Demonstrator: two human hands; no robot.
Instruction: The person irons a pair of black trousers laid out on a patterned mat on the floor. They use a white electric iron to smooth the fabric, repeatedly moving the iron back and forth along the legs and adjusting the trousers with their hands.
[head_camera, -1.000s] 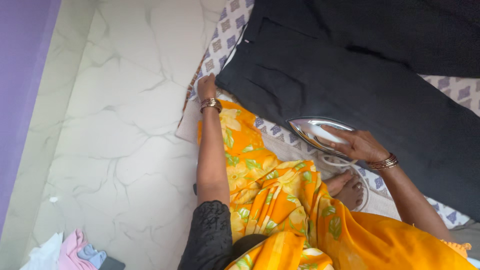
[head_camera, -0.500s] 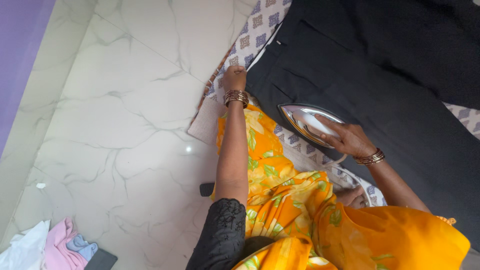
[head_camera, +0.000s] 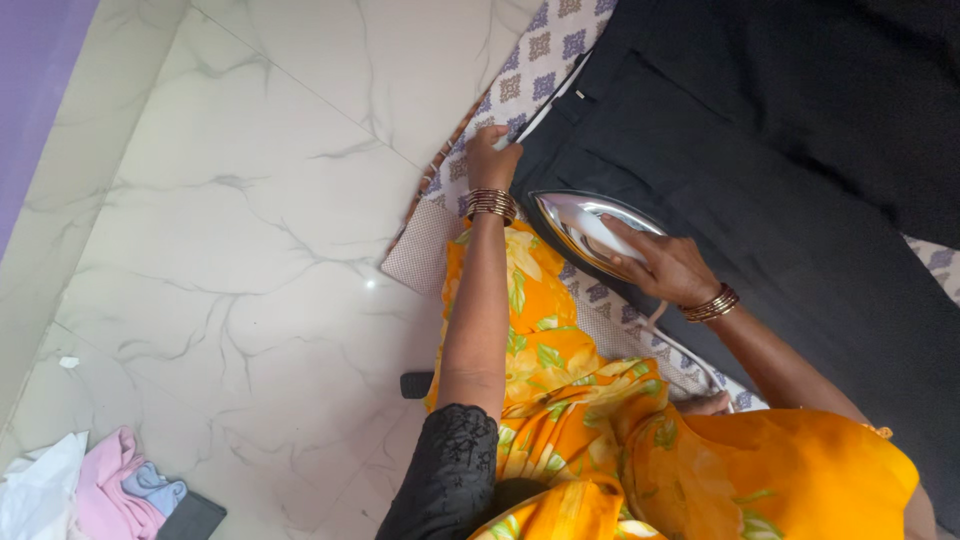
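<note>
Fingers of the right hand (head_camera: 668, 268) wrap the handle of a shiny steel iron (head_camera: 585, 226) on black trousers (head_camera: 760, 190). At nine o'clock of it, the left hand (head_camera: 491, 157) pinches the trousers' waistband edge over the patterned mat (head_camera: 520, 80).

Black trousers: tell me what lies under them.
The black trousers lie on a patterned cloth, which shows past their edges over the marble floor. Whatever lies beneath their middle is covered.
</note>
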